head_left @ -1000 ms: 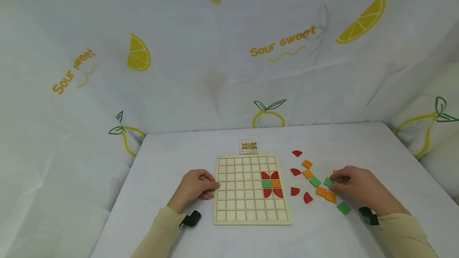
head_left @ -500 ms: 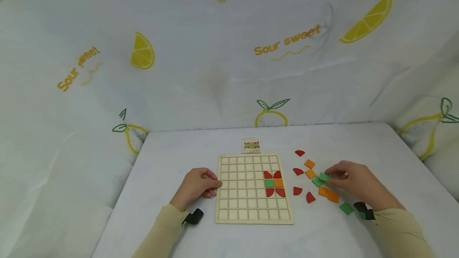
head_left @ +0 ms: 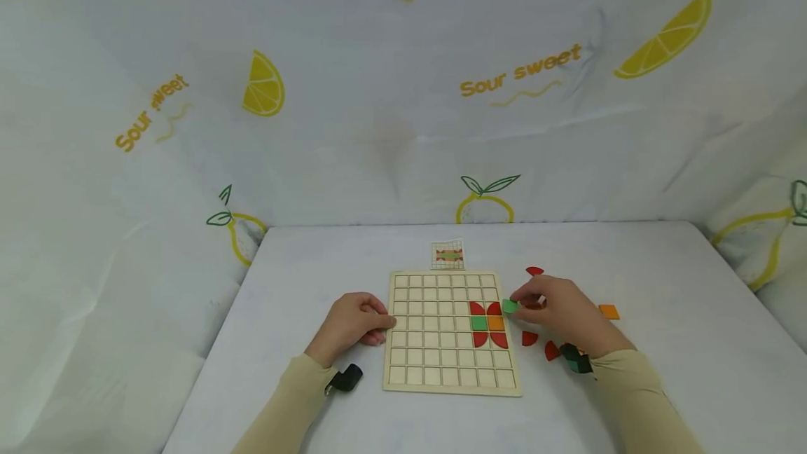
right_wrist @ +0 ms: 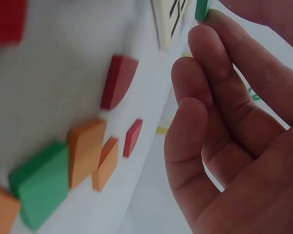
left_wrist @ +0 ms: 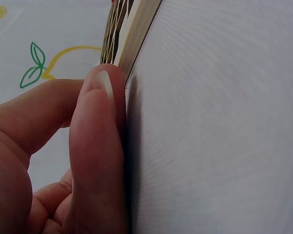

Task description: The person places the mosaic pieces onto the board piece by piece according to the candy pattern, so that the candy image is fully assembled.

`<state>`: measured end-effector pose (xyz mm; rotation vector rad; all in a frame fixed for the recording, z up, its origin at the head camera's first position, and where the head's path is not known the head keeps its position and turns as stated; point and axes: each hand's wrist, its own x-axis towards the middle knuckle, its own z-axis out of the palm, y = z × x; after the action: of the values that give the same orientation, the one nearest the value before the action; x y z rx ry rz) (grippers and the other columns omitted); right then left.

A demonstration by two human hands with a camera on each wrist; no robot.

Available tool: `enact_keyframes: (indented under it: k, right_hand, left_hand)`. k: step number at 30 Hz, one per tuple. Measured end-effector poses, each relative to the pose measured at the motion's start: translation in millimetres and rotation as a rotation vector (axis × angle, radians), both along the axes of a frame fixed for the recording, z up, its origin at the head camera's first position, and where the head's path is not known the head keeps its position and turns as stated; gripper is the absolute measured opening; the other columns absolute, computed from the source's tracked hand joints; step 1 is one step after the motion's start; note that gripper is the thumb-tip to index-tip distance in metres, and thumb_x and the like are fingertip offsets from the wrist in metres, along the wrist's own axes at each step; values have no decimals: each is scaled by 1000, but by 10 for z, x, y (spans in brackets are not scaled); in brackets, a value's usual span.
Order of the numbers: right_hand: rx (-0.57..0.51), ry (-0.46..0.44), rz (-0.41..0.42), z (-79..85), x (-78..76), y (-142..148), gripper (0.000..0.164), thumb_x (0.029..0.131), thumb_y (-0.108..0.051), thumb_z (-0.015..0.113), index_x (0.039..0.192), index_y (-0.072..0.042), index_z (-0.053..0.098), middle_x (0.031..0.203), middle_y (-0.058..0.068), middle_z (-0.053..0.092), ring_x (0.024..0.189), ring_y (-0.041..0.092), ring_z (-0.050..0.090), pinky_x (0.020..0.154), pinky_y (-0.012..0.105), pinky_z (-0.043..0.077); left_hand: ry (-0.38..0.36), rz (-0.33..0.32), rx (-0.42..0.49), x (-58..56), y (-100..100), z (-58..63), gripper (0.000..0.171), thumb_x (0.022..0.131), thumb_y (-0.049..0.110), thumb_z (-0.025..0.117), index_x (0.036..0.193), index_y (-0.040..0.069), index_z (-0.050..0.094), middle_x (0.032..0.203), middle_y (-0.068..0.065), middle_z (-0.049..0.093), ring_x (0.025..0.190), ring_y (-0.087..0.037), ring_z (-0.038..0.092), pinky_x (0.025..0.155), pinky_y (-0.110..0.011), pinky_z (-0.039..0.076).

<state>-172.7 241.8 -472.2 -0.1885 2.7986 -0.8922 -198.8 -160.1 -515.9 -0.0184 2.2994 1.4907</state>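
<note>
A pale wooden grid board (head_left: 431, 357) lies flat on the table. On its right side sit several red quarter-circle tiles, a green square tile (head_left: 479, 323) and an orange square tile (head_left: 495, 323). My left hand (head_left: 354, 325) holds the board's left edge with thumb and forefinger, seen close up in the left wrist view, where the thumb (left_wrist: 97, 156) lies against the rim. Between the thumb and forefinger of my right hand (head_left: 564, 310) is another green square tile (head_left: 510, 307), raised slightly tilted at the board's right edge. The other right fingers are loosely bent.
A small pattern card (head_left: 448, 256) lies beyond the board. Loose tiles are scattered right of it: red quarter-circles (head_left: 529, 338), an orange square (head_left: 609, 312), and a green square (right_wrist: 41, 185) in the right wrist view. My right hand hides some. A white printed cloth (head_left: 353, 160) hangs behind.
My right hand has pinched a green square tile from the loose pieces and carried it left to the board's right edge. My left hand stays at the board's left edge.
</note>
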Motion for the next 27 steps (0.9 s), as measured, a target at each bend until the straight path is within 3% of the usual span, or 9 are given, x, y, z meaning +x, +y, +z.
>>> enact_keyframes:
  k: [5,9,12,19,27]
  right_hand:
    - [-18,21,26,37,-11,-177,20,93,-25,84,113,-22,81,102,-6,70,98,18,60,79,30,56]
    - [-104,-26,36,49,-2,-318,19,92,-23,85,111,-21,81,104,-5,70,96,19,61,67,31,59]
    - [-108,-29,59,30,7,-423,19,91,-23,87,109,-21,81,102,-6,70,94,17,62,63,31,58]
    - [15,115,170,-9,28,-615,17,90,-22,89,105,-22,82,101,-14,71,97,8,66,89,32,60]
    - [74,127,185,-28,46,-724,17,90,-24,90,105,-24,82,100,-14,70,96,8,63,91,37,59]
  left_hand:
    - [4,-4,-7,-3,13,12,29,87,23,92,100,7,72,75,-6,75,61,-12,72,59,-26,63]
    - [3,-2,-9,-3,14,14,28,88,23,92,100,7,72,74,-6,75,60,-12,72,58,-26,63]
    - [3,-1,-11,0,10,11,29,87,23,92,100,7,73,75,-6,75,60,-12,72,58,-26,63]
    - [6,1,-17,-13,7,28,29,87,24,92,100,7,72,75,-6,75,61,-12,72,59,-26,63]
    - [-6,-5,-5,11,12,49,30,87,24,92,101,7,72,75,-6,75,61,-12,72,59,-25,63]
